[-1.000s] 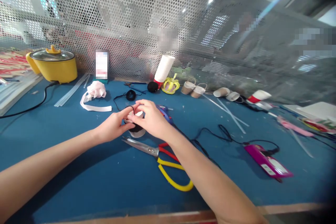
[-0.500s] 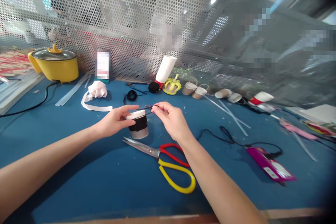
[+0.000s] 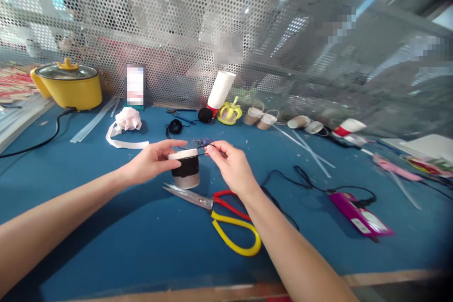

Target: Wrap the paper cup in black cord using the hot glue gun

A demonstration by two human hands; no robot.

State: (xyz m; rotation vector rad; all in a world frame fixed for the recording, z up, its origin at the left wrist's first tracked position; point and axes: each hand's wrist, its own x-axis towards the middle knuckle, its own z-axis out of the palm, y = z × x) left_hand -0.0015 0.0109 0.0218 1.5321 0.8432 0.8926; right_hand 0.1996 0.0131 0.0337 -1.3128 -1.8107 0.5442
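Observation:
A small paper cup (image 3: 185,169) with a black band round it stands upright on the blue table (image 3: 106,226). My left hand (image 3: 150,160) grips the cup's left side, thumb along its rim. My right hand (image 3: 231,167), just right of the cup, pinches a thin black cord (image 3: 201,152) that runs to the cup's rim. Scissors (image 3: 219,210) with red and yellow handles lie just in front of the cup, blades pointing left.
A purple glue gun (image 3: 359,214) with a black cable lies at the right. At the back stand a yellow pot (image 3: 67,86), a white ribbon bow (image 3: 125,125), a yellow crown (image 3: 230,113), several paper cups (image 3: 262,120) and clear glue sticks (image 3: 307,148). A perforated metal screen (image 3: 177,33) closes the back.
My right hand lifted off the cup's top and drew the black cord out to the right. The cup, covered by both hands before, now shows. My left hand still holds it.

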